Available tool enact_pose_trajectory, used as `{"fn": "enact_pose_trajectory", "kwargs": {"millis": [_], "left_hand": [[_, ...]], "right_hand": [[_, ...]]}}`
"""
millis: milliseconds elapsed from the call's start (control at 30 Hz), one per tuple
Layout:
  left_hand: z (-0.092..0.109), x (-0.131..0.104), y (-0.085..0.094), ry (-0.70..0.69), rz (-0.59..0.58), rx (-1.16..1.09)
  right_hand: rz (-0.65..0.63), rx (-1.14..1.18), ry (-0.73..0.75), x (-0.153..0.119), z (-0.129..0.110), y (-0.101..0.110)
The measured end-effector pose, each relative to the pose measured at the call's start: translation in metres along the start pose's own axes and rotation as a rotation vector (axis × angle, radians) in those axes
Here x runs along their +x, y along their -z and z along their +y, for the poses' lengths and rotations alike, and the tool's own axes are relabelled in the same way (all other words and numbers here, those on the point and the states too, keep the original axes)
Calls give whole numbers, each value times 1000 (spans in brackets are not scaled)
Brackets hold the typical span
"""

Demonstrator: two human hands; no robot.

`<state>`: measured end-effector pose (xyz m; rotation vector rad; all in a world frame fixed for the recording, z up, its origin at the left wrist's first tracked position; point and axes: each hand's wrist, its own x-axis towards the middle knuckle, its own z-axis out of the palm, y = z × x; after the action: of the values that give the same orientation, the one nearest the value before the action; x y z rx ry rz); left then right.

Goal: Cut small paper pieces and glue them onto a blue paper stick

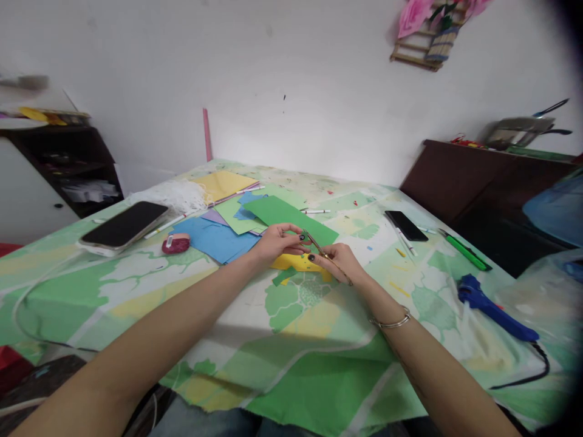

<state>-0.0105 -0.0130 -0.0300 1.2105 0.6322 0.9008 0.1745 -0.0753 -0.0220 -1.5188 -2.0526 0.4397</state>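
Observation:
Slim gold-coloured scissors [334, 265], seen nearly edge-on, are held in my right hand [344, 260], with the tips pointing up and left. My left hand [281, 241] is just to the left, its fingers bent around the scissor tips. Whatever it pinches is too small to make out. Beneath both hands lies a yellow paper piece [291, 262] beside a small green strip [283, 277]. A dark green sheet [291, 217] spreads behind my hands, over light green paper [228, 220]. Blue paper [214, 240] lies to the left of my left hand.
At left are a large phone [125, 226] and a dark red small object [175, 243]. On the right lie another phone [406, 225], a green cutter [467, 250] and a blue glue gun [496, 312] with a black cord. White shredded strands [182, 195] sit beside yellow sheets [225, 184].

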Motion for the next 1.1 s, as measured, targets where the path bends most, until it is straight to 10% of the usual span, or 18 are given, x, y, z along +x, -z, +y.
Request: {"fn": "enact_pose_trajectory", "kwargs": {"millis": [1100], "left_hand": [[2,-1,-1,10,9,4]], "right_hand": [[0,13,-60,0,-3,1]]}}
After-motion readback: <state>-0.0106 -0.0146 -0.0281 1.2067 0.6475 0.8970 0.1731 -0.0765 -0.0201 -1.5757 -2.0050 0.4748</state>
